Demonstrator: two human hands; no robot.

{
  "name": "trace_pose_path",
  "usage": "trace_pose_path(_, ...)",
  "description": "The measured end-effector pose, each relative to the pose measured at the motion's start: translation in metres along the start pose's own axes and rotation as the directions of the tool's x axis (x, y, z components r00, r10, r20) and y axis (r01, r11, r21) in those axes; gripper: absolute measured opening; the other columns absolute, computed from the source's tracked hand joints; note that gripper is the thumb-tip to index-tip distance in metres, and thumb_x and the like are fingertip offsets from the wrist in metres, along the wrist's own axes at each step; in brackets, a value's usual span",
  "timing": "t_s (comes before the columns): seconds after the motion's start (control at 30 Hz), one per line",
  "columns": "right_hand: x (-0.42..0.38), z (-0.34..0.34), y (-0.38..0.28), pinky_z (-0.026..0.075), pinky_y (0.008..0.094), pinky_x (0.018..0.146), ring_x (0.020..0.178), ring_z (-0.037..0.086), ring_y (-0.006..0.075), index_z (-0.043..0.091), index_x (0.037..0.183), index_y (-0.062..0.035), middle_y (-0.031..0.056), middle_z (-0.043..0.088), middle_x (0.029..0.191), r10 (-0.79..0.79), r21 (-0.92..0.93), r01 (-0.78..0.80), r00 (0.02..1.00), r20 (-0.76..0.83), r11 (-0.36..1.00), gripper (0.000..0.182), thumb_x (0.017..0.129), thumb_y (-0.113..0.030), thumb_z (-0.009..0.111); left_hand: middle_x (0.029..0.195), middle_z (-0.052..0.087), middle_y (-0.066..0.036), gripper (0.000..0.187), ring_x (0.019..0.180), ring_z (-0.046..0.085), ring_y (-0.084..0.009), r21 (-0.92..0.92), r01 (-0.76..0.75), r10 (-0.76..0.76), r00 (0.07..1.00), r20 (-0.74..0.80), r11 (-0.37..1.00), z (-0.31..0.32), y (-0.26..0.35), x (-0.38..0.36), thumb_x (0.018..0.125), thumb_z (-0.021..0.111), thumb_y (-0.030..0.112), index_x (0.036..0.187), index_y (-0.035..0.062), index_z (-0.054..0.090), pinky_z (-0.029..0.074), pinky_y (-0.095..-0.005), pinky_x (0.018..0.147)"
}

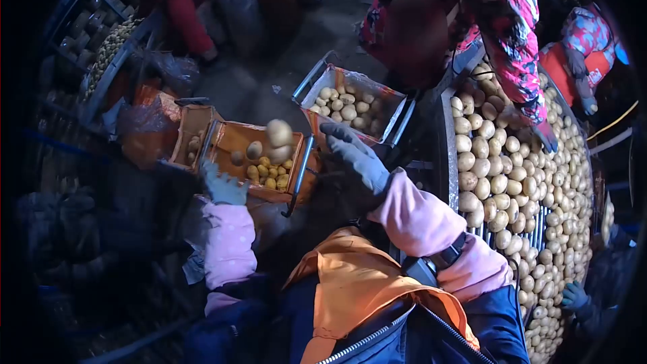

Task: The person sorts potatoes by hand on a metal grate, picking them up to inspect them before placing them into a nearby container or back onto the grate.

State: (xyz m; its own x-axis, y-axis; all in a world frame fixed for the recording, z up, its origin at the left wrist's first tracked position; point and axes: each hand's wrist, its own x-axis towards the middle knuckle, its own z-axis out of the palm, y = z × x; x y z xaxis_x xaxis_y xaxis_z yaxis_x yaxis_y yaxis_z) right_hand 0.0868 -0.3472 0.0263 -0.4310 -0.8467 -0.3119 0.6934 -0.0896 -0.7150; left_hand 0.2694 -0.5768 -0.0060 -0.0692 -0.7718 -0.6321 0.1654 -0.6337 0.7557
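My left hand (pixel 226 185), in a pale blue glove, is beside the near left edge of an orange-lined box (pixel 222 138), fingers spread and nothing in it. My right hand (pixel 357 155), in a grey-blue glove, is stretched out between that box and a white-lined box, its fingers apart and empty. Over the orange-lined box, blurred potatoes (pixel 278 133) hang in the air, touching neither hand. Small yellow potatoes (pixel 273 174) lie inside it. The white-lined box (pixel 397 96) holds several pale potatoes (pixel 348 106).
On the right, a roller conveyor (pixel 448 155) carries many potatoes (pixel 500 183). A co-worker's gloved hand (pixel 546 136) reaches over it; another gloved hand (pixel 575 295) is at its lower right edge. A smaller box (pixel 192 121) stands left, near plastic bags (pixel 145 121).
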Motion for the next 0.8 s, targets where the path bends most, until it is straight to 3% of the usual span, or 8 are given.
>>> trace_pose_path(0.03, -0.004, -0.015, 0.004, 0.05, 0.0342, 0.091, 0.106, 0.057, 0.0135, 0.053, 0.14, -0.01, 0.0, 0.062, 0.115, -0.061, -0.013, 0.062, 0.995, 0.074, 0.998, 0.047, 0.099, -0.03, 0.065, 0.152, 0.044, -0.018, 0.084, 0.131, 0.05, -0.0408, 0.05, -0.037, 0.04, 0.997, -0.065, 0.998, -0.004, 0.0, 0.005, 0.092, 0.055, 0.065, 0.157, 0.0177, 0.032, 0.039, -0.0624, 0.108)
trace_pose_path(0.13, -0.03, -0.059, -0.003, 0.051, 0.0254, 0.079, 0.094, 0.059, 0.01, 0.056, 0.136, -0.0032, 0.0013, 0.065, 0.107, -0.077, -0.062, 0.083, 0.993, 0.088, 0.995, 0.041, 0.1, -0.02, 0.064, 0.142, 0.055, -0.017, 0.067, 0.122, 0.059, -0.0356, -0.079, -0.21, 0.224, 0.904, 0.364, 0.975, -0.026, -0.023, 0.036, 0.098, 0.053, 0.054, 0.148, 0.0094, 0.047, 0.049, -0.0524, 0.103)
trace_pose_path(0.33, -0.157, -0.082, -0.017, 0.052, 0.0265, 0.085, 0.097, 0.063, 0.0097, 0.061, 0.132, -0.0043, 0.002, 0.068, 0.11, -0.419, -0.601, 0.128, 0.827, -0.375, 0.789, 0.036, 0.102, -0.023, 0.062, 0.101, 0.071, -0.007, 0.037, 0.087, 0.069, -0.0191, 0.353, -0.216, -0.266, 0.348, 0.899, 0.91, 0.123, -0.107, -0.071, 0.103, 0.054, 0.033, 0.119, 0.0018, 0.066, 0.059, -0.0335, 0.077)
trace_pose_path(0.43, -0.25, -0.106, -0.023, 0.051, 0.0456, 0.095, 0.108, 0.064, 0.0401, 0.064, 0.127, -0.0064, 0.0229, 0.066, 0.115, -0.698, -0.899, -0.069, 0.606, -0.382, 0.432, 0.043, 0.095, -0.035, 0.063, 0.099, 0.071, -0.007, 0.028, 0.084, 0.069, -0.0174, 0.518, -0.5, -0.515, 0.158, 0.842, 0.694, 0.192, -0.176, -0.17, 0.102, 0.059, 0.026, 0.116, 0.0033, 0.068, 0.058, -0.0297, 0.074)
trace_pose_path(0.57, -0.365, -0.151, -0.021, 0.052, 0.0495, 0.082, 0.094, 0.065, 0.042, 0.067, 0.11, -0.0025, 0.0208, 0.068, 0.104, -0.915, -0.843, -0.445, 0.11, -0.388, 0.304, 0.032, 0.087, -0.025, 0.069, 0.11, 0.069, -0.01, 0.031, 0.098, 0.068, -0.0209, -0.03, -0.762, -0.48, -0.438, 0.76, 0.647, 0.227, -0.254, -0.294, 0.097, 0.068, 0.021, 0.12, 0.0005, 0.066, 0.054, -0.0304, 0.089)
trace_pose_path(0.67, -0.434, -0.221, 0.012, 0.051, 0.05, 0.084, 0.093, 0.064, 0.0408, 0.063, 0.117, -0.0044, 0.0206, 0.067, 0.097, -0.947, -0.651, -0.695, -0.15, -0.283, 0.305, 0.043, 0.084, -0.031, 0.07, 0.126, 0.065, -0.016, 0.042, 0.11, 0.066, -0.0277, -0.499, -0.636, -0.383, -0.763, 0.521, 0.589, 0.256, -0.324, -0.364, 0.094, 0.071, 0.025, 0.128, 0.0023, 0.063, 0.051, -0.0359, 0.098)
trace_pose_path(0.73, -0.44, -0.237, 0.019, 0.048, 0.0516, 0.093, 0.104, 0.062, 0.0415, 0.061, 0.124, -0.0052, 0.0226, 0.062, 0.121, -0.663, -0.473, -0.69, -0.014, -0.748, 0.548, 0.052, 0.083, -0.037, 0.07, 0.13, 0.062, -0.019, 0.047, 0.121, 0.06, -0.035, -0.601, -0.622, -0.406, -0.783, 0.472, 0.502, 0.267, -0.372, -0.405, 0.09, 0.072, 0.031, 0.129, 0.0053, 0.063, 0.047, -0.0407, 0.105)
trace_pose_path(0.8, -0.419, -0.231, 0.035, 0.046, 0.0526, 0.102, 0.124, 0.055, 0.0444, 0.054, 0.14, -0.0174, 0.027, 0.038, 0.15, -0.708, -0.439, -0.838, 0.093, -0.701, 0.325, 0.067, 0.085, -0.054, 0.066, 0.135, 0.06, -0.019, 0.05, 0.126, 0.057, -0.0373, -0.598, -0.61, -0.5, -0.785, 0.367, 0.519, 0.288, -0.42, -0.448, 0.09, 0.069, 0.035, 0.131, 0.0062, 0.062, 0.045, -0.0418, 0.108)
